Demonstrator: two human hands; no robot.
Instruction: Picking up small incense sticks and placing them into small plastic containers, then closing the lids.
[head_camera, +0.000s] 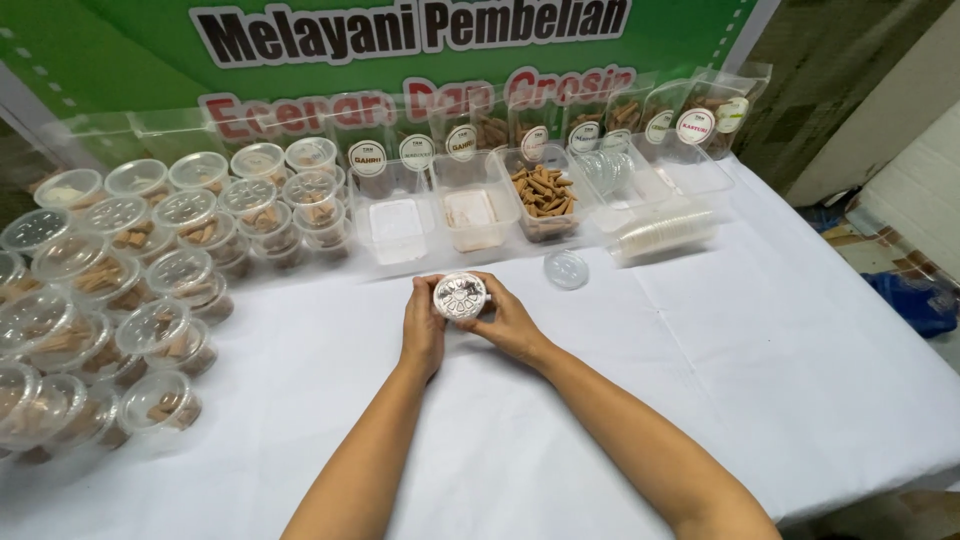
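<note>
Both my hands hold one small round clear plastic container (459, 295) over the white tablecloth (760, 360). My left hand (422, 328) grips its left side and my right hand (508, 318) grips its right side, thumbs on the lid. The lid is on and shows a moulded pattern. What is inside is hidden. A loose clear round lid (567, 269) lies on the cloth just to the right, beyond my right hand.
Many lidded round tubs of brown stick pieces (150, 270) crowd the left side. Open rectangular clear trays (470, 215) line the back, one holding brown sticks (543, 192). Stacked clear lids (660, 235) lie at back right. A green banner (420, 60) stands behind. The table's edge drops off at right.
</note>
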